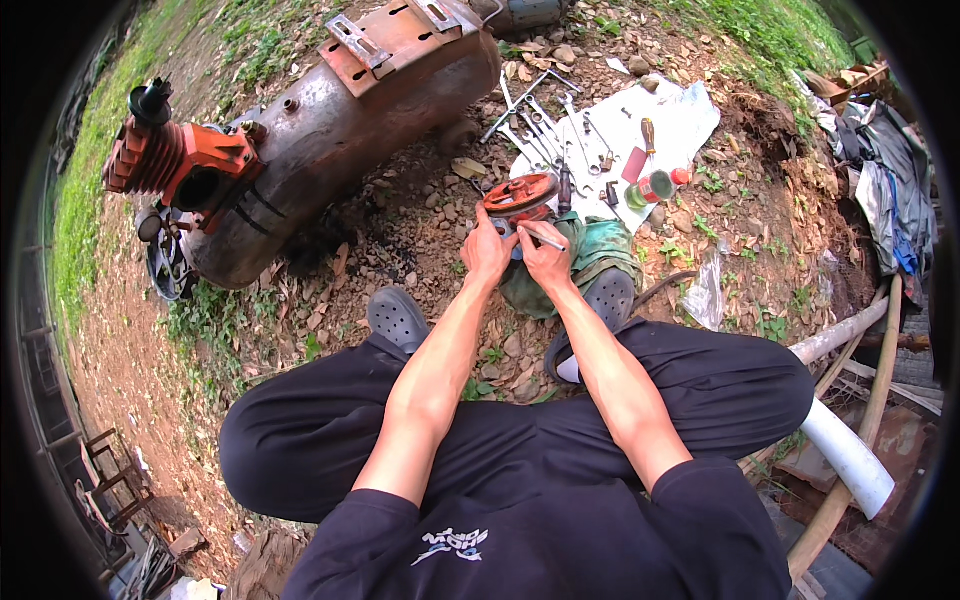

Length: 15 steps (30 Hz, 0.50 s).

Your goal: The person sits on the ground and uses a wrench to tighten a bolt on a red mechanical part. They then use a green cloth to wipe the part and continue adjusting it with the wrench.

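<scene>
A red metal part with a round wheel (520, 192) rests above a green cloth (610, 250) on the ground between my feet. My left hand (488, 245) grips the part at its left side. Close beside it, my right hand (548, 258) has fingers pinched on a thin silver tool (544, 239) at the lower part of the red piece; what kind of tool is unclear. Behind them lies a white sheet (690, 135) bearing several wrenches (540, 120), a wooden-handled screwdriver (648, 138) and a green-labelled container (645, 192).
A rusty tank (330, 150) with a red compressor head (180, 170) lies at upper left. At right are a tarpaulin (885, 190), wooden poles (880, 380), a white pipe (845, 455) and a plastic bag (707, 295). Grass (75, 260) runs along the left side.
</scene>
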Tool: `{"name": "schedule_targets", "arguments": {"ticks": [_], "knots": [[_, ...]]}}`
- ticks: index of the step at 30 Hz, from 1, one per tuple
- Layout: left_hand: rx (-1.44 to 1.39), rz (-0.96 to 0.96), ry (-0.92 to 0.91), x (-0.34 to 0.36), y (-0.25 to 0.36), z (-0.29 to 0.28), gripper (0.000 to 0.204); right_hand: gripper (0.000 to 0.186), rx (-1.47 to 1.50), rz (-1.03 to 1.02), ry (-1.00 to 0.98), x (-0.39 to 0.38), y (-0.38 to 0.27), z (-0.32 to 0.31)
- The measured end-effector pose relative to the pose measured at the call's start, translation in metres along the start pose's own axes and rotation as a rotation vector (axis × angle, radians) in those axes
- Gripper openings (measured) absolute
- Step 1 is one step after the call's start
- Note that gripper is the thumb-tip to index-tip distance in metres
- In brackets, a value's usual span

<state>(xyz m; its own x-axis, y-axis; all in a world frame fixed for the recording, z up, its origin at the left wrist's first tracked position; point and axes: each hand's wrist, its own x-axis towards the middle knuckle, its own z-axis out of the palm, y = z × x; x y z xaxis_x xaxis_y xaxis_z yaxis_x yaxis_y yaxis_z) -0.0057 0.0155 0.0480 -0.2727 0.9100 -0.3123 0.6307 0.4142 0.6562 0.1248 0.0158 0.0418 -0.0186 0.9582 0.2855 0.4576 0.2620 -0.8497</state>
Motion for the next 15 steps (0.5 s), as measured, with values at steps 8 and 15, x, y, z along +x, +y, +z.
{"name": "schedule_targets", "arguments": {"ticks": [8,15], "knots": [[0.020,0.047,0.025,-0.004,0.011,0.000,0.107,0.013,-0.006,0.015,0.058,0.023,0.018,-0.029],[0.042,0.047,-0.009,-0.002,0.003,-0.001,0.113,0.018,-0.083,0.176,0.239,0.031,0.036,-0.036]]}}
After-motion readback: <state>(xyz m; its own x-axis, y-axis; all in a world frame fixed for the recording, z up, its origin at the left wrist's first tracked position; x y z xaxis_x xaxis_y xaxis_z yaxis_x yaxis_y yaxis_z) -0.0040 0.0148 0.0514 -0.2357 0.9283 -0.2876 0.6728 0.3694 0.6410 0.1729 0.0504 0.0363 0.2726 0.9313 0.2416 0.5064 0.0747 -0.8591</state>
